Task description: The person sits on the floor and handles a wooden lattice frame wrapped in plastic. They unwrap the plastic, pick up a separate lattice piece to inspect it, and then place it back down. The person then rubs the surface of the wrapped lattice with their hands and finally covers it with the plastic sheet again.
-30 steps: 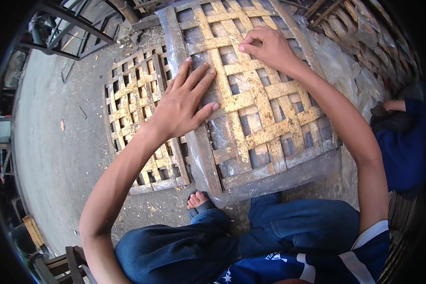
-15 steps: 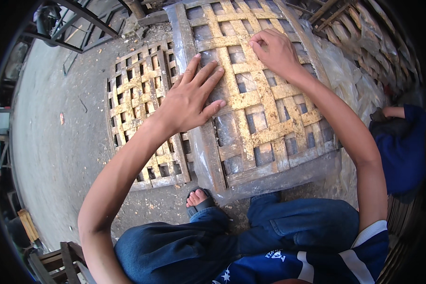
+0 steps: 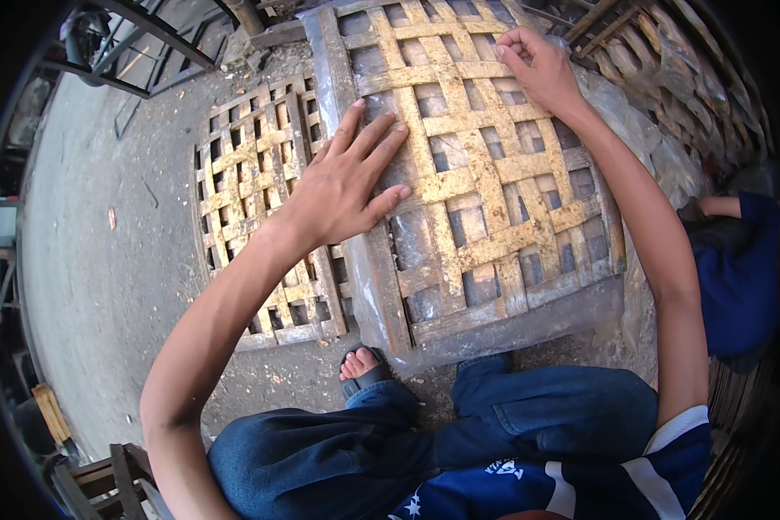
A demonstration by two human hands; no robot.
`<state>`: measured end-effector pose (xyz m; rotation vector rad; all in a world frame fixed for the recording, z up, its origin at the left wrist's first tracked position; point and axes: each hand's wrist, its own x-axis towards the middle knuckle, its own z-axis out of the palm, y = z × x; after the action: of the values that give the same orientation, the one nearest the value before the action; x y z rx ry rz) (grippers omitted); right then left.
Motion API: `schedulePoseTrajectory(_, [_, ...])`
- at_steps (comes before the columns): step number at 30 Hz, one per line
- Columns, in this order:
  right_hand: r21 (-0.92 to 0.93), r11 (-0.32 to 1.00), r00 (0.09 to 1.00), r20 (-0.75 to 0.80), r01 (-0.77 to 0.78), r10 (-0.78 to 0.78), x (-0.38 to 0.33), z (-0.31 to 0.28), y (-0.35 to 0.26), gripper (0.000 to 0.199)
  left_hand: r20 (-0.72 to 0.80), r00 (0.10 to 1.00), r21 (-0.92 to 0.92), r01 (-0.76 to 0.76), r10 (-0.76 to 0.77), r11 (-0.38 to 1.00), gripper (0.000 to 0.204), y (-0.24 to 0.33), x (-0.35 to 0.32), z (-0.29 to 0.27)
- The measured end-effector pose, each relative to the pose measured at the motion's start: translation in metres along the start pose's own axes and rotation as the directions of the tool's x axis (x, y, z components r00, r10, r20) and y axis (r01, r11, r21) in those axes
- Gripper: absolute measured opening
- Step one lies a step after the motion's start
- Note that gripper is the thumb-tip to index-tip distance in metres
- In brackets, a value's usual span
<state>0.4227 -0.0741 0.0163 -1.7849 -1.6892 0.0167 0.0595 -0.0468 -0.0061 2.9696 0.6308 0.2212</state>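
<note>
Two woven bamboo lattice trays in front of me on the ground. My left hand (image 3: pixel 348 186) lies flat, fingers spread, palm down on the left part of the big lattice tray (image 3: pixel 481 186), near its left frame strip. My right hand (image 3: pixel 537 69) is at the far right part of the same tray, fingers curled and pinching at a strip; whether it actually grips the strip I cannot tell. Hands well apart. Big tray sits on a clear plastic sheet (image 3: pixel 620 113), just ahead of my knees. Smaller lattice tray (image 3: pixel 251 173) lies just to the left on the concrete floor (image 3: pixel 87 286), its right edge tucked beside the big one. My sandalled foot (image 3: pixel 361 368) pokes out below the trays. Another person's blue sleeve (image 3: pixel 741 269) at the right edge.
</note>
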Motion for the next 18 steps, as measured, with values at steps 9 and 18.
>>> schedulePoseTrajectory(9, [-0.416,0.840,0.904,-0.384,-0.349,0.185,-0.007,-0.073,0.146,0.035,0.017,1.000,-0.047,0.002,-0.001,0.999,0.078,0.003,0.007,-0.003])
schedulePoseTrajectory(18, [-0.083,0.939,0.940,0.094,0.335,-0.327,-0.012,0.009,-0.038,0.031,0.065,0.997,-0.032,0.040,-0.038,0.999,0.080,0.002,0.000,-0.009])
